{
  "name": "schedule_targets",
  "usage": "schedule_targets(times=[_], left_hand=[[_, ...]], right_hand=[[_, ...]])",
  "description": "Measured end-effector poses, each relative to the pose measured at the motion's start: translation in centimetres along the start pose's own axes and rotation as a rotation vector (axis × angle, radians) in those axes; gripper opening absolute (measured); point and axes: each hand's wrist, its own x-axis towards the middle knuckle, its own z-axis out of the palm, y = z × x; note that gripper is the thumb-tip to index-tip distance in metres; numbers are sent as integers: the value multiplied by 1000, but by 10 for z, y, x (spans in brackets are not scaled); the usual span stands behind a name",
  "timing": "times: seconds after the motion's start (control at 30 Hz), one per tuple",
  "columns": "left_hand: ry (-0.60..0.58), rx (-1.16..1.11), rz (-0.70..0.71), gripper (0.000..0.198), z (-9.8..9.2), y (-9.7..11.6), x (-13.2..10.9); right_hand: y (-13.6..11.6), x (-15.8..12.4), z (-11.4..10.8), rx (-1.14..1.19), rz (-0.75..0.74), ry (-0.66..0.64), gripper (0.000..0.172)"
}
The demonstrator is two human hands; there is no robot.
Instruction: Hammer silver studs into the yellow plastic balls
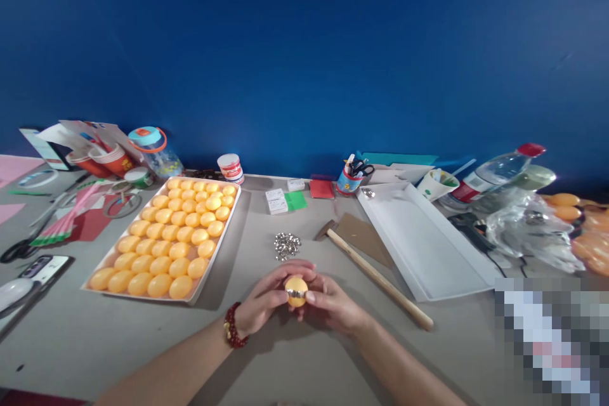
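Observation:
Both my hands hold one orange ping-pong ball (297, 300) above the table, near its front middle. A shiny silver band or row of pieces runs across the ball's middle; its details are too small to tell. My left hand (266, 295), with a dark red bead bracelet (234, 326) at the wrist, curls round the ball's left side, thumb on the silver part. From the right, my right hand (333, 304) grips it with thumb and fingers. Just beyond the hands lies a loose pile of small shiny silver pieces (287, 245).
A white box lid (197, 295) full of orange balls stands left. To the right lie a wooden-handled hammer (380, 280) and a white tray (423, 241). Small white boxes (276, 202), a pen cup (349, 183) and a plastic bottle (495, 171) line the back.

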Motion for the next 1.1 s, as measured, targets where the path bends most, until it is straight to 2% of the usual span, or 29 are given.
schedule_targets(times=[0.23,0.4,0.5,0.73,0.87,1.0,1.1], left_hand=[[20,50,-45,26,0,-4,1],[8,194,12,34,-3,-2,3],[5,327,79,38,-5,0,3],[85,506,238,38,-2,-2,1],[109,617,255,36,-2,-3,2],[124,615,261,33,-4,-4,2],[220,482,237,32,-7,-5,2]], right_hand=[[-4,3,8,-253,-33,125,38],[-3,4,8,-361,-90,130,28],[-2,5,7,-352,-91,148,28],[0,3,0,-275,-115,217,38],[0,3,-1,-265,-103,240,41],[0,2,0,-286,-108,247,43],[0,1,-6,-396,-151,303,41]])
